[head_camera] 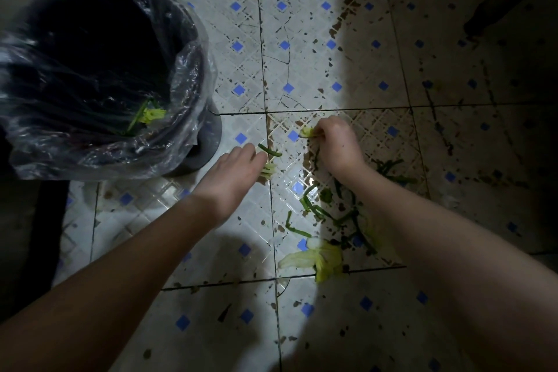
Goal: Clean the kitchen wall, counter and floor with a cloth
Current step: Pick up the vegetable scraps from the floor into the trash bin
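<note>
Pinching a yellow scrap (307,132) low over the floor (302,69), right grip (338,142) curls; left grip (238,169) seemingly holds stalks (268,170).

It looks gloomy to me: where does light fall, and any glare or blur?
Head view: light pools on the white floor tiles with blue diamonds mid-frame; head view: glare streaks beside the green and yellow vegetable scraps; head view: right side and corners in shadow; head view: the black plastic-lined bin looks smeared.
</note>
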### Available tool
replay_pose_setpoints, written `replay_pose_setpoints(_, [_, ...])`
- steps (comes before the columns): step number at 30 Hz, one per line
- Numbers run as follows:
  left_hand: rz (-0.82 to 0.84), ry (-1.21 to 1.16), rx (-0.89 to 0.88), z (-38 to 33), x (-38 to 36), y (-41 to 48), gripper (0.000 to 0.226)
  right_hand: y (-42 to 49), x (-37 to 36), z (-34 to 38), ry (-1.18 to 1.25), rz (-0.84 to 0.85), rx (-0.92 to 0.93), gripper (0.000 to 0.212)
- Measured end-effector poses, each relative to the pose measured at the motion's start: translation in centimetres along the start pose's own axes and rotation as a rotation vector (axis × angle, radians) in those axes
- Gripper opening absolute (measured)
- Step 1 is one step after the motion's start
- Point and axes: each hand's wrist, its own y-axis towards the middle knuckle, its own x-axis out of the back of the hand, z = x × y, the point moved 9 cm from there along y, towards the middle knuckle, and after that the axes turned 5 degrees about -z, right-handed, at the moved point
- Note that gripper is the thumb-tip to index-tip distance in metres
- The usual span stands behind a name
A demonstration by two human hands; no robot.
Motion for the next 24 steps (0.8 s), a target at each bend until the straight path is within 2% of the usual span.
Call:
replay_pose_setpoints(7, [0.006,0.035,0.019,0.4,0.1,-1.0,0.051,-1.0,1.5,0.0,0.116,-0.053,0.011,0.023])
replay_pose_setpoints(12, [0.012,0.048,0.011,0.3,-0.2,-1.5,0.055,-3.6,-0.6,-0.4,0.107,0.093,-0.012,0.011])
replay_pose_setpoints(14, [0.015,0.037,0.022,0.5,-0.3,-1.6,0.057,-3.8,-1.3,-0.5,0.075,0.123,-0.047,0.013])
replay_pose_setpoints(24, [-0.022,0.023,-0.004,1.0,0.3,-2.8,0.044,-2.8,-1.8,0.7,0.116,0.133,-0.118,0.018])
